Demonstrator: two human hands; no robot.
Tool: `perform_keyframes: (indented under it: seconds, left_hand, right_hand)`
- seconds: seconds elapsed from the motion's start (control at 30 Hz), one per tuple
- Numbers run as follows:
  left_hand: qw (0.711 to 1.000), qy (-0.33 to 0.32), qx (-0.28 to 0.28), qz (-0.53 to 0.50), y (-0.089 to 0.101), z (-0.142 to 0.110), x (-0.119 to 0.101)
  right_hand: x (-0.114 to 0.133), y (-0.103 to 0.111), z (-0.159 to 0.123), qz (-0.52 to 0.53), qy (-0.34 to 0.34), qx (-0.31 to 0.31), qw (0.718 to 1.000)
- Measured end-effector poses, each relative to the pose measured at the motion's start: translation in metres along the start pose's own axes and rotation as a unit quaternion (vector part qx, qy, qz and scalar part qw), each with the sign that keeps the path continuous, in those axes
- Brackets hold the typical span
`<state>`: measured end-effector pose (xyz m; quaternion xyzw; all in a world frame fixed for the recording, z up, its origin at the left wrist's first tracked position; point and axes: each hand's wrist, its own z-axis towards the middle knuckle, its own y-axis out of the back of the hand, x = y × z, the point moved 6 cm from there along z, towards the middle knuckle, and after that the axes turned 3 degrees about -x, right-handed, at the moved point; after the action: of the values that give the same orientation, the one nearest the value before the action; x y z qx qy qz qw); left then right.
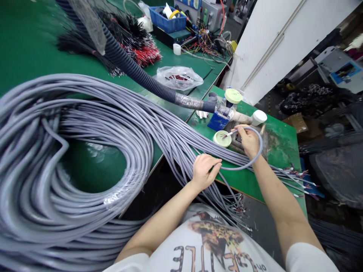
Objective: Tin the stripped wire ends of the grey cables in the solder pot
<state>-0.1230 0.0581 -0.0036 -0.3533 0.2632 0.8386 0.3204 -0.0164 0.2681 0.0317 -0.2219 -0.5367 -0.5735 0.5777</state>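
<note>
Toward the green tabletop's (pixel 283 132) left edge, the right hand (pixel 249 142) is pinching a grey, round-sheathed cable (pixel 260 145), holding its bare wires (pixel 224 136) over a pale-green round tub (pixel 217 143); the left hand's (pixel 204 172) fingertips are pinching farther along.

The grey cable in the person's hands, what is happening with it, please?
The right hand holds the cable near its stripped end, with the thin wires at a small round dish. The left hand pinches it further back. Many similar cables lie coiled and stretched beside them.
</note>
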Motion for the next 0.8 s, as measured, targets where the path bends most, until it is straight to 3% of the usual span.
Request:
perform_keyframes:
  seconds: [0.2,0.43,0.6,0.8]
  left_hand:
    - [1.0,-0.006,-0.003,0.0,0.001,0.001,-0.001]
    - [1.0,-0.001,0.0,0.008,0.002,0.001,-0.002]
    - [1.0,0.001,0.011,0.01,0.0,-0.002,0.001]
    - [1.0,-0.002,0.01,0.021,-0.001,-0.003,0.002]
  right_hand:
    - [0.007,0.009,-0.002,0.006,0.003,-0.02,1.0]
    - [0.024,0.075,-0.003,-0.002,0.066,-0.143,0.987]
    - [-0.003,0.108,-0.001,-0.07,0.081,-0.18,0.978]
    - [-0.037,0.12,0.007,-0.114,0.063,-0.19,0.973]
